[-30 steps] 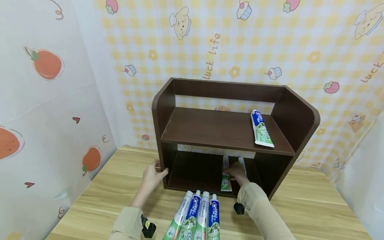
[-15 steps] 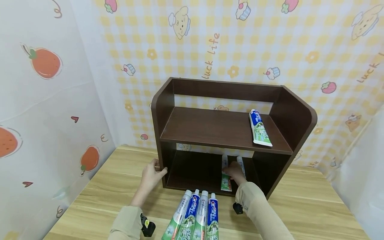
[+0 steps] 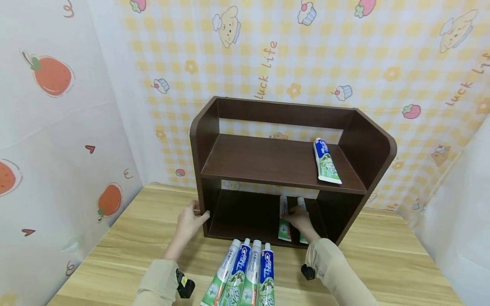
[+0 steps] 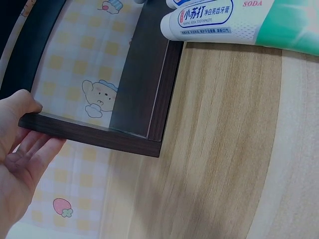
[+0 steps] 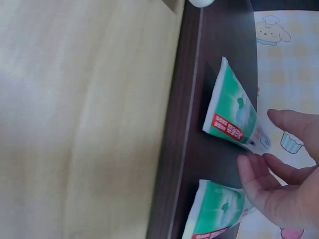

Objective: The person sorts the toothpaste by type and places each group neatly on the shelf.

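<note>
My left hand [image 3: 190, 220] grips the left side panel of a dark brown two-tier shelf [image 3: 264, 159], thumb on the inner face and fingers outside, as the left wrist view [image 4: 22, 154] also shows. On the lower tier lie two green-and-white toothpaste tubes, caps to the back. My right hand [image 3: 300, 221] is at the left tube [image 3: 284, 231]; in the right wrist view its thumb and fingers stand spread on either side of that toothpaste tube [image 5: 237, 112]. The other toothpaste tube [image 5: 217, 209] lies beneath the hand, partly hidden by it.
A blue-and-green toothpaste tube [image 3: 326, 161] lies on the upper tier at the right. Several more toothpaste tubes [image 3: 245, 272] lie side by side on the wooden table [image 3: 115, 259] before the shelf. A patterned cloth [image 3: 268, 55] hangs behind.
The head view has shifted slightly. My right hand has drawn a little to the right, its fingers loosening at the left tube, and the right tube's lower end now shows. The left hand keeps its hold.
</note>
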Available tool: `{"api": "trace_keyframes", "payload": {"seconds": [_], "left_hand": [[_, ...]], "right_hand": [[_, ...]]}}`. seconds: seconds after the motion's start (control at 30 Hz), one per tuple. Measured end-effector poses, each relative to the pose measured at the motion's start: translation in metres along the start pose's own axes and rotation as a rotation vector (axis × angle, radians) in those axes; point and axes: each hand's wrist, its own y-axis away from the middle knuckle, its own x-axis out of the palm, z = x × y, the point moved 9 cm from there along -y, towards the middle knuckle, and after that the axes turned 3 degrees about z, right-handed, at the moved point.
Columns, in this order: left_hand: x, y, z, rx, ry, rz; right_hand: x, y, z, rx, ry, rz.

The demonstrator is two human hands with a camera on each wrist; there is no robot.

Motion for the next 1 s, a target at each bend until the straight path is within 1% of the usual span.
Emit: {"api": "trace_keyframes", "payload": {"seconds": [0.13, 0.27, 0.4, 0.63, 0.77, 0.87, 1.0], "left_hand": [[0.001, 0.0, 0.0, -0.004, 0.002, 0.005], [0.001, -0.001, 0.0, -0.008, 0.003, 0.009], [0.001, -0.001, 0.0, -0.001, -0.003, 0.003], [0.0, -0.002, 0.0, 0.006, -0.019, 0.001], [0.0, -0.002, 0.001, 0.0, -0.014, 0.008], [0.001, -0.002, 0.001, -0.003, -0.014, 0.013], [0.001, -0.002, -0.001, -0.005, -0.018, 0.021]], "right_hand": [[-0.001, 0.004, -0.002, -0.012, -0.024, -0.044], [-0.003, 0.011, 0.0, -0.043, -0.045, -0.073], [-0.002, 0.019, -0.001, -0.048, -0.075, -0.066], [0.002, 0.029, -0.002, -0.059, -0.09, -0.059], [0.006, 0.035, -0.003, -0.064, -0.177, -0.04], [0.009, 0.04, -0.002, -0.083, -0.216, -0.032], [0.011, 0.049, -0.001, -0.099, -0.186, -0.035]]}}
